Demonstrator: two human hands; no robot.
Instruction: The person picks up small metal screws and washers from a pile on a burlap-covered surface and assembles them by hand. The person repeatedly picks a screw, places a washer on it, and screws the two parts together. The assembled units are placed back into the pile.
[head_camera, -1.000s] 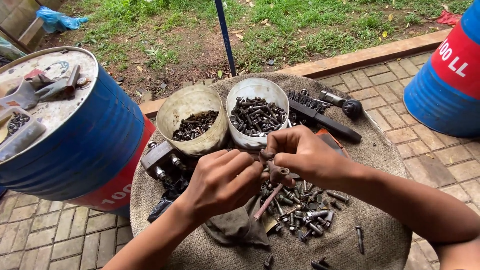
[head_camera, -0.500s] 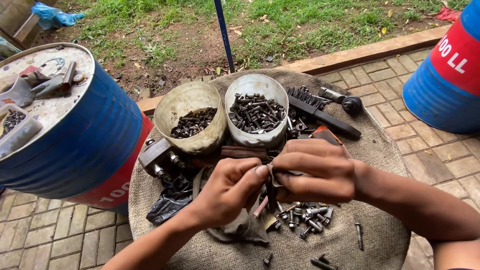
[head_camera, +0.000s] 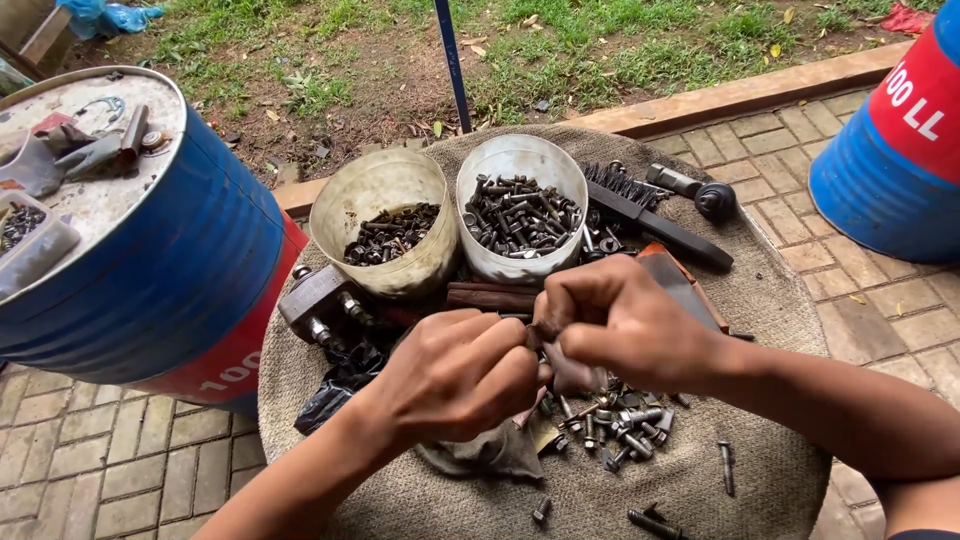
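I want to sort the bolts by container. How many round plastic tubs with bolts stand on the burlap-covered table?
2. The beige tub stands on the left; the white tub stands beside it on the right, both behind the hands. No other tub shows on the burlap.

Two bare forearms and hands, the left hand (head_camera: 455, 375) and right hand (head_camera: 625, 325), both without gloves, rings or a watch; a sliver of dark sleeve shows far up the right arm.

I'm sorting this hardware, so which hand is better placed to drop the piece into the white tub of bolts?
Probably the right hand: it sits just below the white tub, while the left hand is lower and nearer the beige tub. The piece is hidden between the fingers.
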